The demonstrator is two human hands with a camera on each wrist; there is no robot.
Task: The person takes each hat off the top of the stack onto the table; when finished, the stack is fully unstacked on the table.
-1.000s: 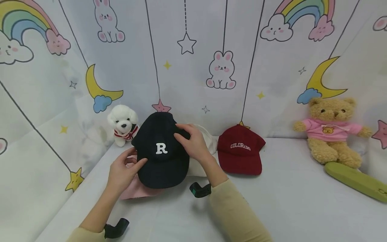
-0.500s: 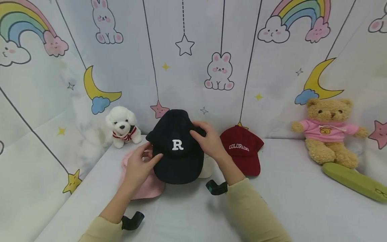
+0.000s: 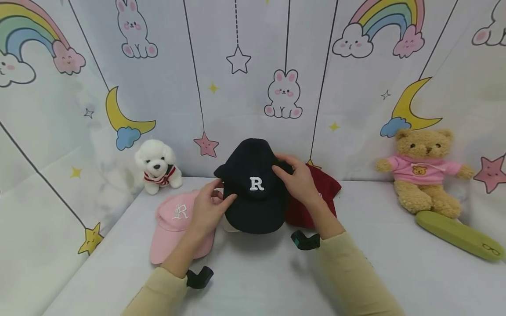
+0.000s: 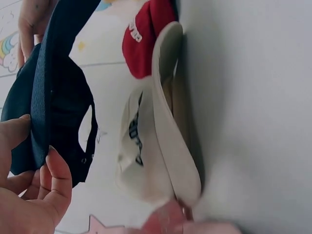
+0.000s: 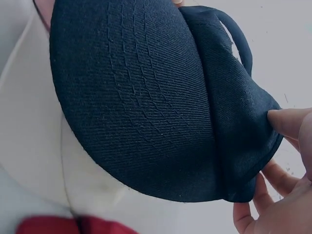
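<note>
A dark navy baseball cap (image 3: 254, 210) with a white letter R is held up off the table by both hands, its front facing me. My left hand (image 3: 206, 208) pinches the edge by the brim, thumb in front and fingers behind. On the other side, my right hand (image 3: 299, 181) grips the crown's edge. Behind and below it, mostly hidden in the head view, is a cream cap (image 4: 141, 170) with dark lettering, apart from the navy cap in the left wrist view. A pink cap (image 3: 174, 224) lies left; a red cap (image 3: 302, 210) sits right, partly covered by my right hand.
A white toy dog (image 3: 156, 160) sits at the back left. At the right are a teddy bear (image 3: 424, 171) in a pink top and a long green case (image 3: 458, 235). The white table (image 3: 253, 281) meets a cartoon-printed backdrop (image 3: 245, 109) behind.
Both hands have carried the navy cap to the right, away from in front of the pink cap. It now covers most of the cream cap and part of the red one.
</note>
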